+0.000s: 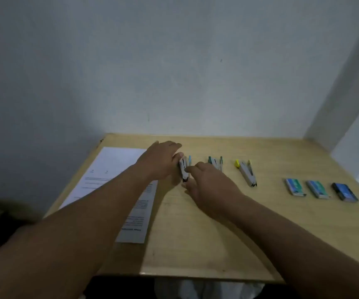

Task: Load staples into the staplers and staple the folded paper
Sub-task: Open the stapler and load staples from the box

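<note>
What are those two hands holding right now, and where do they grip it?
The left hand grips the blue stapler at its far, hinge end. The right hand touches its side near the front; whether it truly grips cannot be told.

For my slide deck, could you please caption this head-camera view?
Both hands, left hand and right hand, meet at the leftmost stapler on a wooden table.

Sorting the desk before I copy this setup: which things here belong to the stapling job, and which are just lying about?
Job: blue stapler, teal stapler, yellow stapler, three staple boxes, folded paper, flat sheet.
Lying about: nothing on the table that I can see.
</note>
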